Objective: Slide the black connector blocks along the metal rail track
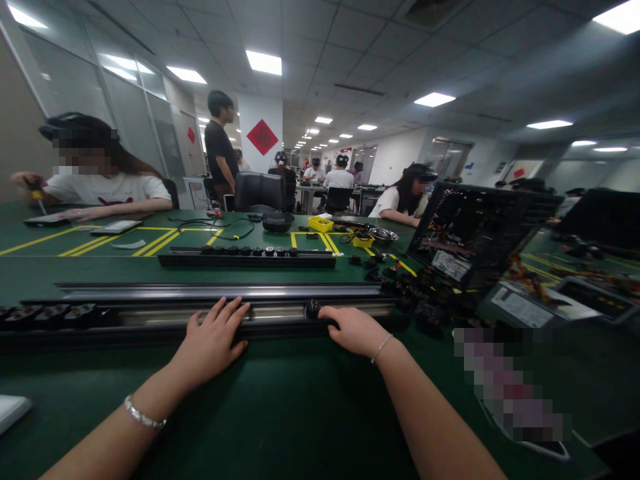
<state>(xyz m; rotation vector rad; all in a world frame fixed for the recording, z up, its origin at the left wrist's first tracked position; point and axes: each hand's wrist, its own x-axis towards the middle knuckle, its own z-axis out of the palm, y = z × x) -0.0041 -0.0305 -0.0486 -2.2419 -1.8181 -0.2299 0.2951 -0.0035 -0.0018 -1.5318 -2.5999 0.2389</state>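
Observation:
A long black power strip housing [150,320] with a metal channel lies across the green table [280,413] in front of me. My left hand [213,340] rests flat on its front edge, fingers stretched out and together. My right hand [353,328] curls over the edge further right, fingertips pressing a small black socket module [313,308] set in the channel. Several black modules [47,313] sit in the channel at the far left. A pile of loose black modules [425,293] lies just right of the strip's end.
A second black strip [245,257] lies behind. An open computer case [475,233] stands at the right. Yellow boxes [320,223] and a metal bowl [383,235] sit further back. A person at the far left holds a screwdriver [36,195]; others work beyond.

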